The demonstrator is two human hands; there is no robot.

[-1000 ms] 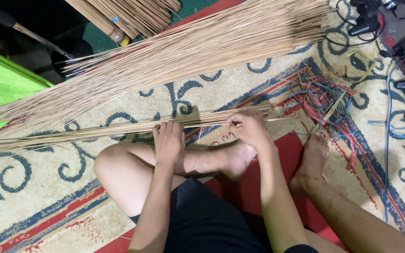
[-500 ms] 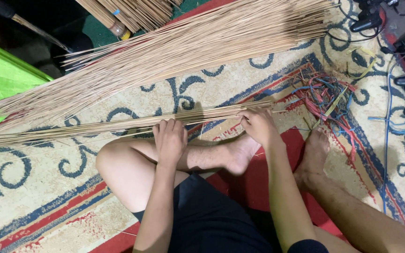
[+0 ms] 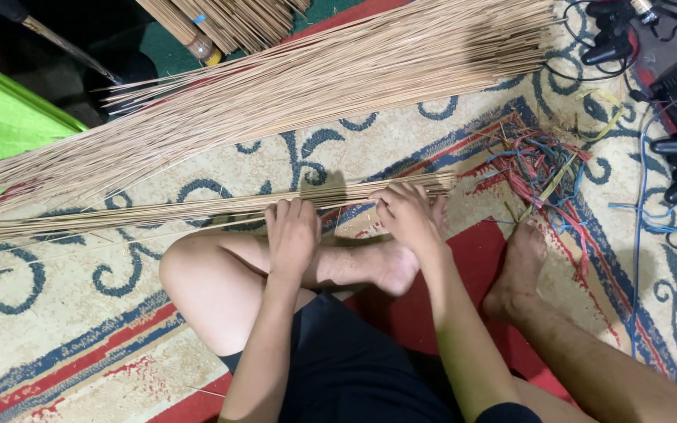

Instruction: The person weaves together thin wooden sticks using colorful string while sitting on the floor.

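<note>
- L hand (image 3: 292, 232) curled down over thin bundle (image 3: 158, 211), gripping it
- R hand (image 3: 406, 215) fingers closed round same bundle nr its cut end
- bundle: long pale tan sticks, flat on rug (image 3: 80, 313) past shins
- bigger pile (image 3: 291, 86) beyond

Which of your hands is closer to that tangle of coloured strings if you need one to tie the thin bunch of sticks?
The right hand, probably. It rests on the thin stick bundle near its cut end, the end beside the coloured strings. The left hand grips the bundle further from them.
</note>
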